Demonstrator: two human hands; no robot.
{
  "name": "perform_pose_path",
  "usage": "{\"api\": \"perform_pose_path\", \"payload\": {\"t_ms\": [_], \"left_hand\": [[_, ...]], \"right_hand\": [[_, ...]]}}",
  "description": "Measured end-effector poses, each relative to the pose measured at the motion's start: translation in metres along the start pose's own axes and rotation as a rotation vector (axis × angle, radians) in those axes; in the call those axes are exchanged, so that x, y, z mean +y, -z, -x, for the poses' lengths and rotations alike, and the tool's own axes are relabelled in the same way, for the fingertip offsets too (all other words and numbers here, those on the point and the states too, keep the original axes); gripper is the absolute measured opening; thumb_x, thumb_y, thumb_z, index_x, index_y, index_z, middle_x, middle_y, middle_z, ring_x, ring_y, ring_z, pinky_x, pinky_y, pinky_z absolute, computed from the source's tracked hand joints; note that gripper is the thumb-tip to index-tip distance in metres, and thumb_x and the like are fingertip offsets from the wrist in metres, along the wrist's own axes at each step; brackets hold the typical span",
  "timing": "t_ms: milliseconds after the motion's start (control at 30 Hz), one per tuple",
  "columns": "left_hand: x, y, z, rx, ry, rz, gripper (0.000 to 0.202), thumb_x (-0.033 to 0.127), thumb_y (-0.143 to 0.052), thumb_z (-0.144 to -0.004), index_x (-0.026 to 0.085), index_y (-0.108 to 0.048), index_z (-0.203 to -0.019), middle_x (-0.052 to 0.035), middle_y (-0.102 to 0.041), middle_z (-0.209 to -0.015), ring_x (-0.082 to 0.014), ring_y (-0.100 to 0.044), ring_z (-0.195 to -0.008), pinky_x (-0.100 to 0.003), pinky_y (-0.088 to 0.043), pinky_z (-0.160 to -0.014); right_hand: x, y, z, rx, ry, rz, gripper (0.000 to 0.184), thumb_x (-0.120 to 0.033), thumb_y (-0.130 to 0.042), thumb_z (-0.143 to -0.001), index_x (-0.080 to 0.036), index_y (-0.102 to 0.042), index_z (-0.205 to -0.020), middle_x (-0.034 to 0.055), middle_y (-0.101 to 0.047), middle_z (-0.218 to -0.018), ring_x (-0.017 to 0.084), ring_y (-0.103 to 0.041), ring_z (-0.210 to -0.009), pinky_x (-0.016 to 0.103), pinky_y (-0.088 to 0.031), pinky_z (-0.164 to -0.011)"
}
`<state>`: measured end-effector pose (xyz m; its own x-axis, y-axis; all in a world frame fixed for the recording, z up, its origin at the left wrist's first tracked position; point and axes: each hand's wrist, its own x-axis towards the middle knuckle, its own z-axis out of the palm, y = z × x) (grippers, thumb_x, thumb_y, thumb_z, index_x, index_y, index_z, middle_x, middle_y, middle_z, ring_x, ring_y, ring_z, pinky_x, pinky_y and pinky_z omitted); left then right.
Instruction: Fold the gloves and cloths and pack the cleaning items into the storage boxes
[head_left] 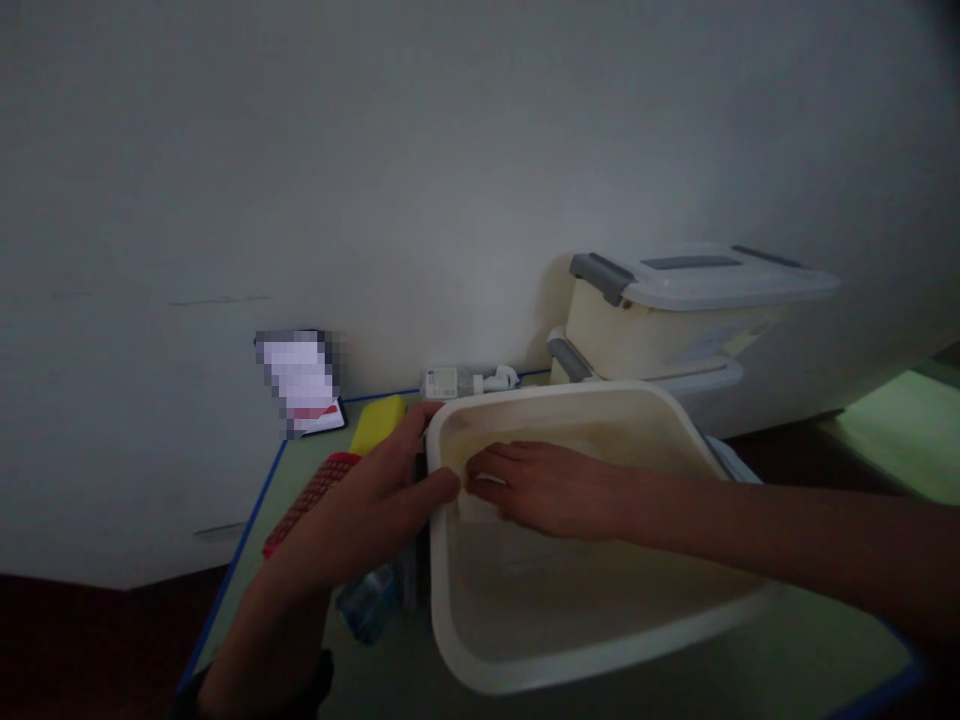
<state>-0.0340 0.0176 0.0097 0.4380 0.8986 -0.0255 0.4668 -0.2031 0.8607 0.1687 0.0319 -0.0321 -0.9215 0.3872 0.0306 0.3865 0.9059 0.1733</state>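
A white plastic storage bin [585, 660] stands without a lid on the green table [825, 625], tilted towards me. My left hand [375, 505] grips its left end, thumb over the rim and fingers on the outside. Inside the bin is my right hand [544, 488], its bent fingers pressed to the inner left wall. Under those fingers shows a pale, flat piece [480, 507], which looks like a wipe or cloth, though its kind is unclear.
Left of the bin are a yellow sponge-like block [377, 422], a red patterned item [311, 500] and a clear bluish bottle [367, 605]. A spray bottle [457, 383] lies by the wall. Lidded boxes [667, 330] stand stacked behind. A phone [300, 380] leans at the left.
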Motion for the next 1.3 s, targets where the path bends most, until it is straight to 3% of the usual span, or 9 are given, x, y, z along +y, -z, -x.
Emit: {"api": "perform_pose_path", "payload": {"t_ms": [267, 433, 867, 1067, 1200, 1300], "left_hand": [[0.0, 0.0, -0.001, -0.027, -0.004, 0.026, 0.043, 0.023, -0.05, -0.081, 0.023, -0.042, -0.124, -0.0062, -0.056, -0.119, -0.023, -0.055, -0.105, -0.038, -0.043, -0.092], [0.001, 0.001, 0.0, -0.034, -0.009, 0.021, 0.043, 0.024, -0.048, -0.082, 0.023, -0.041, -0.125, -0.0068, -0.053, -0.123, -0.0225, -0.053, -0.109, -0.037, -0.041, -0.093], [0.0, 0.001, 0.0, 0.004, -0.016, -0.012, 0.044, 0.021, -0.05, -0.079, 0.023, -0.045, -0.123, -0.0065, -0.057, -0.118, -0.0242, -0.054, -0.106, -0.039, -0.042, -0.092], [0.0, 0.0, -0.001, -0.001, -0.033, -0.016, 0.042, 0.024, -0.05, -0.081, 0.023, -0.046, -0.123, -0.0065, -0.058, -0.118, -0.0239, -0.054, -0.107, -0.039, -0.041, -0.094], [0.0, 0.0, -0.001, 0.005, -0.043, -0.02, 0.046, 0.022, -0.05, -0.08, 0.024, -0.045, -0.125, -0.006, -0.058, -0.119, -0.0239, -0.055, -0.106, -0.039, -0.042, -0.093], [0.0, 0.0, 0.0, 0.006, -0.036, -0.027, 0.045, 0.021, -0.05, -0.08, 0.023, -0.045, -0.125, -0.0063, -0.058, -0.119, -0.0237, -0.055, -0.106, -0.038, -0.042, -0.092]], "right_hand": [[0.005, -0.004, -0.002, 0.033, -0.012, -0.049, 0.028, -0.014, -0.045, -0.089, -0.008, -0.056, -0.115, 0.0132, -0.062, -0.116, 0.023, -0.057, -0.109, 0.036, -0.047, -0.093], [0.007, -0.004, -0.008, 0.082, -0.155, -0.119, 0.038, -0.013, -0.048, -0.088, -0.009, -0.046, -0.126, 0.0143, -0.057, -0.123, 0.021, -0.061, -0.102, 0.033, -0.051, -0.086], [0.003, -0.004, -0.017, 0.002, -0.187, -0.034, 0.018, -0.009, -0.049, -0.087, -0.011, -0.066, -0.093, 0.0121, -0.067, -0.092, 0.024, -0.063, -0.087, 0.04, -0.05, -0.079], [0.001, 0.0, -0.016, 0.101, -0.172, -0.145, 0.017, -0.014, -0.051, -0.089, -0.013, -0.064, -0.098, 0.0104, -0.064, -0.102, 0.023, -0.057, -0.1, 0.039, -0.044, -0.091], [-0.002, 0.001, -0.018, 0.125, -0.244, -0.115, 0.019, -0.014, -0.046, -0.091, -0.012, -0.058, -0.106, 0.0113, -0.062, -0.103, 0.021, -0.06, -0.092, 0.036, -0.048, -0.08], [-0.002, -0.003, -0.017, 0.056, -0.177, -0.084, 0.017, -0.011, -0.046, -0.089, -0.012, -0.059, -0.101, 0.0097, -0.064, -0.093, 0.021, -0.061, -0.084, 0.036, -0.05, -0.075]]}}
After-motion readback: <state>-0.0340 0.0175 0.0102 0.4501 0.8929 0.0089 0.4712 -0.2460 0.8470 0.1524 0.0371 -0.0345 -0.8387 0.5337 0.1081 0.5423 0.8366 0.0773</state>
